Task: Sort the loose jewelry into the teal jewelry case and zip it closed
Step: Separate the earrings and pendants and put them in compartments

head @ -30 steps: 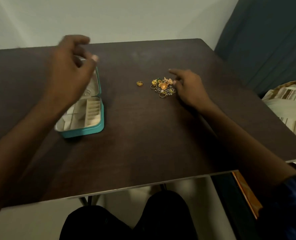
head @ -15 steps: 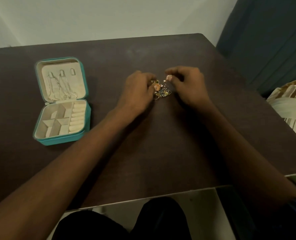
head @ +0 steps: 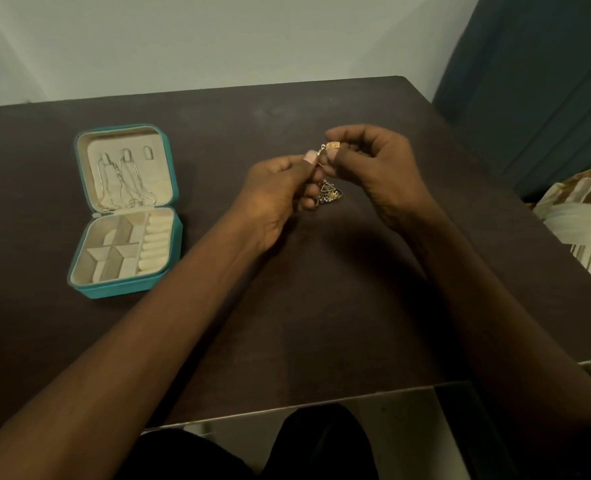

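The teal jewelry case lies open on the left of the dark table. Thin chains hang on hooks in its cream lid, and its lower half has dividers and ring rolls. Above the table's middle, my left hand and my right hand both pinch a small gold earring between their fingertips. Below it, the loose jewelry pile rests on the table, partly hidden by my left fingers.
A dark blue curtain hangs at the right. A striped cloth lies past the table's right edge. My dark-clothed legs show below the near table edge. A pale wall stands behind the table.
One second ago my left hand was over the case; it then crossed to the pile. Both hands have since risen from the pile with a gold earring pinched between them.
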`<state>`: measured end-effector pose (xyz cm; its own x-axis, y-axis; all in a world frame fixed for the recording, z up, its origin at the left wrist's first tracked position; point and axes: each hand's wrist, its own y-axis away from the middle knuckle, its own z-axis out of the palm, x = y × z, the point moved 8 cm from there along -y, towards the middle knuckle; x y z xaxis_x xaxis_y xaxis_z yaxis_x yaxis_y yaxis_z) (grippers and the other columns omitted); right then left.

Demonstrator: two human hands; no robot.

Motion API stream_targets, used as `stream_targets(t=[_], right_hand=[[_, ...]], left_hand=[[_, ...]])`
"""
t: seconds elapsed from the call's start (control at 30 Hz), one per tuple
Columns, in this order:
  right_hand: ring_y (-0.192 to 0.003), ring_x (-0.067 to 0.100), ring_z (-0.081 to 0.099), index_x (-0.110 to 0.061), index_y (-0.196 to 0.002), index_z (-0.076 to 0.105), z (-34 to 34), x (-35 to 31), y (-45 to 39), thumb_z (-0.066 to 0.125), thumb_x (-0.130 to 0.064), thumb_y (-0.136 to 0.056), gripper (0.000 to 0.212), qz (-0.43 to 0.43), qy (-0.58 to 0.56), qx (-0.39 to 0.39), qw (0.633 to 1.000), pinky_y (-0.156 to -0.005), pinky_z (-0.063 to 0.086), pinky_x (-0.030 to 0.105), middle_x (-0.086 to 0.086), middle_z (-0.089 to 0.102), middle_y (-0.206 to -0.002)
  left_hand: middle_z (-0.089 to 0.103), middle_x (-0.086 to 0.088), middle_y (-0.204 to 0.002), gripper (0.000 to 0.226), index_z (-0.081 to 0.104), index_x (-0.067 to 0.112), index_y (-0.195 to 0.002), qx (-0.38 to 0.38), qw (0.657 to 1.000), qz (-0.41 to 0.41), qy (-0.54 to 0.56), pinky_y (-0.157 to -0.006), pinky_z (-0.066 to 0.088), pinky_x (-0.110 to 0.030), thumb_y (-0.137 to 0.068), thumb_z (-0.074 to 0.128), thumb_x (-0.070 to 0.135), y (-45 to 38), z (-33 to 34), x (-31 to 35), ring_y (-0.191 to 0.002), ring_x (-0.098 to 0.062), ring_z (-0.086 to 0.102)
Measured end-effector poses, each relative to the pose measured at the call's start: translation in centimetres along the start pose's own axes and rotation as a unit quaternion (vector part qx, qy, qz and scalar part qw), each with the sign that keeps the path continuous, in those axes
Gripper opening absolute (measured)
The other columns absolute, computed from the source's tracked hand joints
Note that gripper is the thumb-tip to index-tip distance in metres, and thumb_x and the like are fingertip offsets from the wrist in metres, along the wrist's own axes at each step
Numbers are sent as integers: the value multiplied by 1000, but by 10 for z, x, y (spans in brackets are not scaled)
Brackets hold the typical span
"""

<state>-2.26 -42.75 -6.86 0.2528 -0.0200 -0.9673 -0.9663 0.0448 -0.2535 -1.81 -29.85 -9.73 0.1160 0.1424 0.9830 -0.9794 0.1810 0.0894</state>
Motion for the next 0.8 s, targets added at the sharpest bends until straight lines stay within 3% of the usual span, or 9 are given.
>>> stream_targets(t=[0.17,0.23,0.33,0.43,0.53,0.67,0.8], right_hand=[[-70,13,61,4,-105,60,11,-2,3,60,4,-85,20,-17,67,-32,997,-70,55,23,11,60,-80],[-71,17,59,2,-107,61,14,-2,4,59,1,-87,21,-21,84,-43,995,-66,54,21,14,61,-83],[-66,7,56,-5,-105,64,11,2,1,57,-7,-89,18,-33,131,-19,991,-61,49,17,9,61,-80],[-72,5,59,-14,-102,69,2,8,-3,58,-24,-90,19,-58,307,29,949,-69,49,19,0,68,-85],[-82,12,60,-16,-104,70,6,17,-8,58,-34,-88,27,-81,421,13,904,-72,46,26,4,70,-92],[-93,20,57,-28,-111,66,18,26,-12,52,-42,-87,31,-103,494,-33,863,-75,40,29,3,66,-98],[-95,22,55,-24,-108,67,23,20,-9,52,-32,-90,25,-110,502,-31,857,-77,42,33,4,64,-101]], left_hand=[[62,-1,-73,6,62,11,-89,24,999,15,20,-53,49,-14,-92,56,11,0,-14,7,-56,-3,57],[64,-1,-78,6,62,14,-88,35,999,33,-10,-55,50,-16,-92,57,13,0,-18,11,-63,-5,60],[66,-1,-85,7,60,17,-89,51,992,85,-84,-55,50,-17,-93,55,15,1,-21,24,-69,-7,63],[66,2,-79,10,61,17,-85,57,981,137,-128,-51,46,-14,-93,55,13,3,-24,37,-60,0,60],[63,5,-72,11,65,20,-82,69,969,164,-170,-55,45,-19,-90,60,16,2,-28,46,-57,2,53],[60,1,-70,10,66,21,-80,78,965,166,-187,-56,44,-22,-89,62,19,2,-33,48,-57,-2,49],[57,-10,-76,11,65,17,-82,78,965,153,-198,-49,38,-17,-91,59,20,3,-37,44,-65,-18,48]])
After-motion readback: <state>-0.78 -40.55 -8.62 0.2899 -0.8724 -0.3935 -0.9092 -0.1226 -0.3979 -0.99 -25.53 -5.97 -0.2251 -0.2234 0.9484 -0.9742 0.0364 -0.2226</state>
